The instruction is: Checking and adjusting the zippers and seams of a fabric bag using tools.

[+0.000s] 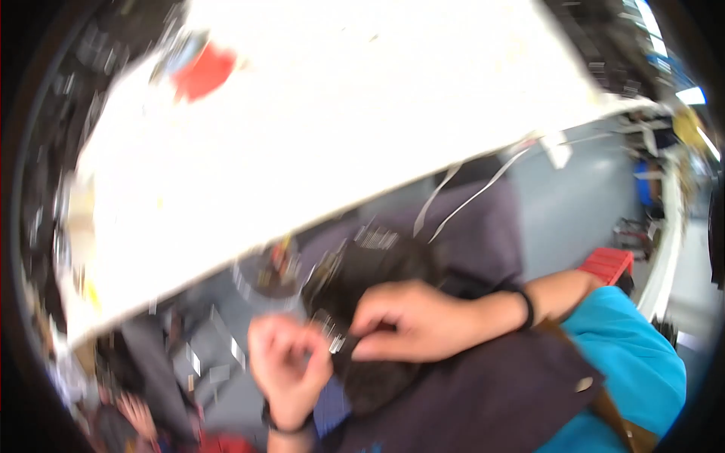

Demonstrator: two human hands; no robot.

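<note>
Both my hands are raised over my lap, close together and smeared by motion. Fingers and thumb of my left hand (288,364) curl into a ring, tips pinched; whatever may be between them is too small to make out. To its right, my right hand (415,321) also pinches, its fingertips turned toward the left hand, with any held thing hidden or too fine to see. Below and behind them lies a dark, soft-looking bundle (393,260), blurred, its kind unclear. I cannot tell whether either hand touches it. A dark apron (483,392) covers my lap.
A bright white table (362,128) spans the far side, with a red piece (205,72) at its upper left. White cords (483,185) hang off its near edge. A round container (268,272) stands below the edge. At lower left, another person's hand (137,415) shows. A red stool (608,264) sits right.
</note>
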